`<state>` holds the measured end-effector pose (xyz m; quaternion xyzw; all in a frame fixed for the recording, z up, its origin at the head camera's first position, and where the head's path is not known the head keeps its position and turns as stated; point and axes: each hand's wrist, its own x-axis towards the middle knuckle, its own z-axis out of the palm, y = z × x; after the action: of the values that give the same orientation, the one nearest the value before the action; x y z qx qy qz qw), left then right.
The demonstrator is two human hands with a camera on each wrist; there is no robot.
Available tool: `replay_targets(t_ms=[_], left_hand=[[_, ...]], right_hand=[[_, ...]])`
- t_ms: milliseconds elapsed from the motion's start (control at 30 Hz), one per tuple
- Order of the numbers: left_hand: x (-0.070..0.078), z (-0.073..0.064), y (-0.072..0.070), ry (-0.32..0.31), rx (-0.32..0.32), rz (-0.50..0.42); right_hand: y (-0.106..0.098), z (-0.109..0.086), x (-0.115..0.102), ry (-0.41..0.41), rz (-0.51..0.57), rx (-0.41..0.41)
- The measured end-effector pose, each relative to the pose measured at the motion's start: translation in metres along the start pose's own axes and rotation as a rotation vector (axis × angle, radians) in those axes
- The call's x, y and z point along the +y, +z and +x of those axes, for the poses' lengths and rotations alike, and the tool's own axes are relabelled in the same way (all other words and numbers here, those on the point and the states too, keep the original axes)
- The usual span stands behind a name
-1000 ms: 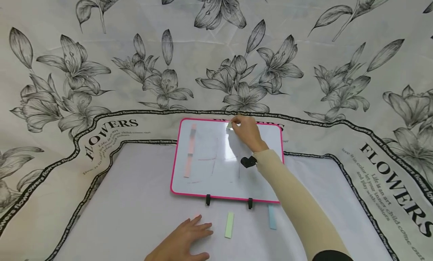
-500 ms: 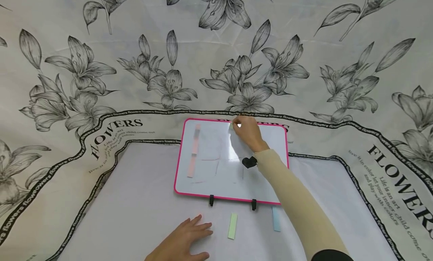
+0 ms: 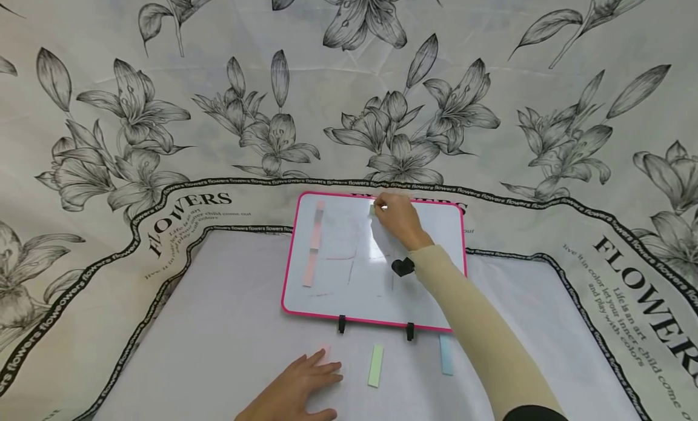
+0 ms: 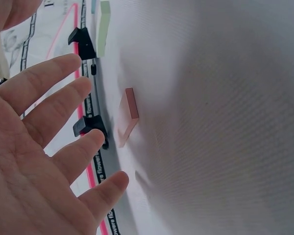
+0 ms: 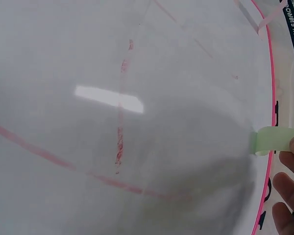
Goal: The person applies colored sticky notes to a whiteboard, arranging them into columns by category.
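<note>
In the head view, my right hand (image 3: 399,220) is at the upper edge of a pink-framed whiteboard (image 3: 338,297). Its thumb and finger pinch one end of a pale green sticky strip (image 5: 277,139); the strip's other end curls against the board near the rim. My left hand (image 3: 297,386) is spread low over the white tabletop, fingers apart and holding nothing. Just beyond its fingertips lies a small pad of pink sticky strips (image 4: 128,117), partly covered by the fingers in the head view. Pink strips (image 3: 312,251) run down the board's left side, end to end.
A green sticky pad (image 3: 375,366) and a blue one (image 3: 446,355) lie on the table before the board. Two black stand feet (image 3: 410,331) jut from its lower edge. Faint red marker lines (image 5: 120,142) cross the board. A floral cloth (image 3: 262,100) hangs behind.
The head view has shifted, so the board appears slightly further right. My right hand has moved slightly left and down against the board, with the green strip still pinched. The left hand stays spread.
</note>
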<state>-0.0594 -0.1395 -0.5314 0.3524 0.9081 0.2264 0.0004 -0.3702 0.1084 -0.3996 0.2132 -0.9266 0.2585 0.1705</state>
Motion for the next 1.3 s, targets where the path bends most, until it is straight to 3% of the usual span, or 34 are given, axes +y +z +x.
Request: replay_targets(t_ms=[433, 667, 1300], left_hand=[[0.003, 0.004, 0.001, -0.008, -0.068, -0.013], [0.002, 0.002, 0.002, 0.015, -0.051, 0.028], [0.002, 0.001, 0.003, 0.015, -0.051, 0.02]], right_hand=[[0.003, -0.015, 0.004, -0.026, 0.026, -0.052], [0.009, -0.016, 0.007, -0.018, 0.023, -0.043], [0.016, -0.022, 0.008, -0.059, 0.007, -0.038]])
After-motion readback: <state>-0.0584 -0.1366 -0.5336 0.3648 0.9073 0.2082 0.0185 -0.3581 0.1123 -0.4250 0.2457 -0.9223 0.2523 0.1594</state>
